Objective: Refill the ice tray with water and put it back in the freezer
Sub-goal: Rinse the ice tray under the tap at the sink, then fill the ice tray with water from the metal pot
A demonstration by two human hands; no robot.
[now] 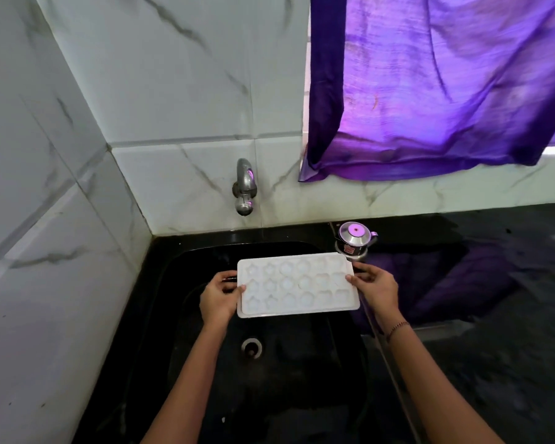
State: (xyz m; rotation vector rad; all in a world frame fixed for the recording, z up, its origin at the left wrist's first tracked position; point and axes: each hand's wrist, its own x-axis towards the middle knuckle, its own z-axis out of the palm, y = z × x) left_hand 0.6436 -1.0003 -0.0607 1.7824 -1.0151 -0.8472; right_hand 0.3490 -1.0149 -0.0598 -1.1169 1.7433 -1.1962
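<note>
One white plastic ice tray [297, 285], a flat rectangle with rounded corners and three rows of moulded star and round pockets, hangs level over the black sink [161, 315]. The left hand [220, 298] grips its left short edge, thumb on the rim; the right hand [374, 291] pinches the right short edge the same way. One steel tap [244, 187] juts from the glossy marble-veined wall tiles behind the tray. One small steel pot [354, 240] stands on the dark tabletop just behind the tray's right corner. One purple cloth [446, 84] hangs above.
</note>
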